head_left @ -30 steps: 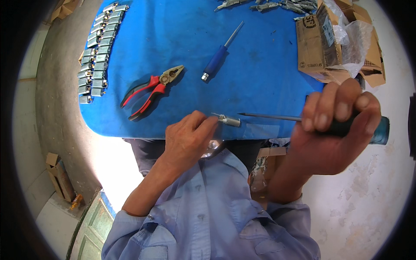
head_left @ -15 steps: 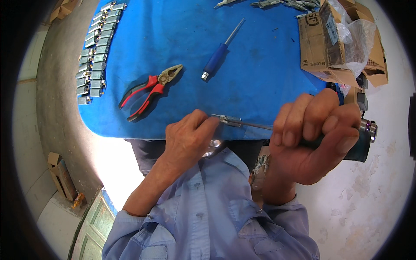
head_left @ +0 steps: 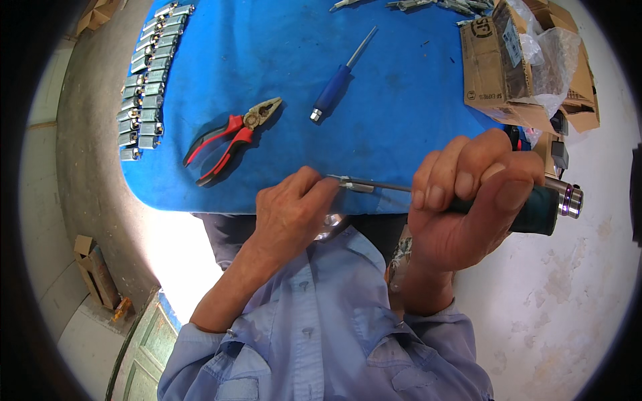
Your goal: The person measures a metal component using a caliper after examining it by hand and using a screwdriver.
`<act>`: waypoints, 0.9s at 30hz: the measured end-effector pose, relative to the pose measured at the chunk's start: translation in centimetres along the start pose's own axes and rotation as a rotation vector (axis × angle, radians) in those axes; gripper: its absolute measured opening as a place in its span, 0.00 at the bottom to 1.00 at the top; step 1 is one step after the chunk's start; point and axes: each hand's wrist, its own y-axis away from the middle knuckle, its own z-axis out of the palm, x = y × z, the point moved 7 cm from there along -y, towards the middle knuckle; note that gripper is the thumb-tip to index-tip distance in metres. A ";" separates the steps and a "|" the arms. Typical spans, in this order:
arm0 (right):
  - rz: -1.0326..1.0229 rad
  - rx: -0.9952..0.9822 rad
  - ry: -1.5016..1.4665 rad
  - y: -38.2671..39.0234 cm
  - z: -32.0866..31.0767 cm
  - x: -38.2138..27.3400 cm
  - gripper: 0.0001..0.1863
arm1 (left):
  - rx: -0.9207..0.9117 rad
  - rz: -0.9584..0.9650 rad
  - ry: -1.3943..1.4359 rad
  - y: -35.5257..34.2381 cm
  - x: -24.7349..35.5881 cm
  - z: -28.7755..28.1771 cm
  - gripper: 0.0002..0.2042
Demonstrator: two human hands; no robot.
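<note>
My left hand (head_left: 292,210) is closed at the table's near edge, pinching a small silvery metal piece (head_left: 358,186) that juts out to the right of the fingers. My right hand (head_left: 471,197) wraps round the dark green handle of a screwdriver (head_left: 535,212). Its thin shaft runs left, level with the metal piece, and meets it close to the left fingertips. The exact contact of the tip is too small to tell. Beyond the left hand lie red-and-black pliers (head_left: 234,139). A blue screwdriver (head_left: 334,90) rests farther back, its shaft pointing away.
Several metal pieces (head_left: 152,87) stand in two rows along the left of the blue table (head_left: 267,40). More thin metal parts (head_left: 438,5) lie at the far edge. An open cardboard box (head_left: 498,70) with plastic wrap sits far right. A metal cylinder (head_left: 570,200) shows behind the green handle.
My right hand has shifted a little left with the green screwdriver, so the shaft now overlaps the metal piece farther toward my left fingers. The left hand has stayed almost in place.
</note>
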 end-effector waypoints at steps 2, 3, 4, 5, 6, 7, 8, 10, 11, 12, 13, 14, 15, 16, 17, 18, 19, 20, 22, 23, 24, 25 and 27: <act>-0.004 0.007 0.075 0.1 0.3 -0.3 0.17 | -0.002 0.001 -0.003 0.0 0.1 0.0 0.08; -0.013 -0.003 0.115 0.1 0.4 -0.4 0.17 | -0.005 0.001 -0.004 0.0 0.1 0.1 0.08; -0.022 -0.014 0.155 0.1 0.5 -0.5 0.17 | -0.008 0.000 -0.004 0.0 0.1 0.1 0.09; -0.039 -0.036 0.191 0.3 0.6 -0.5 0.17 | -0.004 0.004 -0.009 0.0 0.2 0.1 0.09; -0.043 -0.053 0.207 0.4 0.7 -0.6 0.17 | -0.001 0.008 -0.014 -0.1 0.3 0.1 0.08; -0.048 -0.067 0.223 0.4 0.8 -0.6 0.16 | 0.003 0.013 -0.020 -0.1 0.4 0.1 0.08; -0.040 -0.076 0.220 0.4 1.0 -0.8 0.16 | 0.007 0.020 -0.021 -0.2 0.5 0.1 0.08; -0.033 -0.077 0.208 0.5 1.3 -0.7 0.15 | 0.016 0.033 -0.026 -0.2 0.6 0.1 0.09; -0.035 -0.069 0.200 0.6 1.3 -0.6 0.15 | 0.010 0.034 -0.030 -0.2 0.6 0.1 0.09; -0.039 -0.066 0.198 0.6 1.3 -0.6 0.15 | 0.004 0.035 -0.035 -0.1 0.7 0.2 0.09; -0.042 -0.064 0.200 0.6 1.3 -0.5 0.15 | -0.001 0.036 -0.038 -0.1 0.7 0.2 0.10; -0.048 -0.066 0.208 0.5 1.3 -0.6 0.15 | -0.001 0.046 -0.053 0.0 0.7 0.3 0.10; -0.059 -0.060 0.216 0.4 1.3 -0.7 0.15 | -0.002 0.056 -0.068 0.1 0.7 0.5 0.11; -0.070 -0.052 0.223 0.4 1.2 -0.8 0.15 | -0.002 0.066 -0.085 0.3 0.7 0.7 0.11; -0.086 -0.035 0.229 0.3 1.2 -0.9 0.15 | 0.013 0.068 -0.079 0.3 0.7 0.7 0.09; -0.093 -0.035 0.240 0.3 1.1 -1.0 0.15 | 0.028 0.071 -0.073 0.3 0.6 0.7 0.08; -0.099 -0.035 0.252 0.3 1.1 -1.0 0.16 | 0.042 0.075 -0.066 0.2 0.7 0.7 0.07; -0.094 -0.052 0.268 0.2 1.0 -0.9 0.16 | 0.025 0.081 -0.075 0.3 0.7 0.7 0.08; -0.090 -0.051 0.280 0.3 0.8 -0.7 0.16 | -0.009 0.095 -0.092 0.3 0.9 0.6 0.12; -0.090 -0.034 0.275 0.3 0.7 -0.7 0.16 | 0.008 0.095 -0.089 0.3 0.9 0.6 0.10; -0.093 -0.017 0.272 0.4 0.6 -0.6 0.16 | 0.025 0.095 -0.086 0.4 0.8 0.6 0.09; -0.096 0.001 0.269 0.4 0.5 -0.6 0.16 | 0.041 0.094 -0.083 0.4 0.8 0.7 0.08; -0.102 0.026 0.257 0.4 0.3 -0.5 0.16 | 0.047 0.107 -0.083 0.4 0.8 0.7 0.08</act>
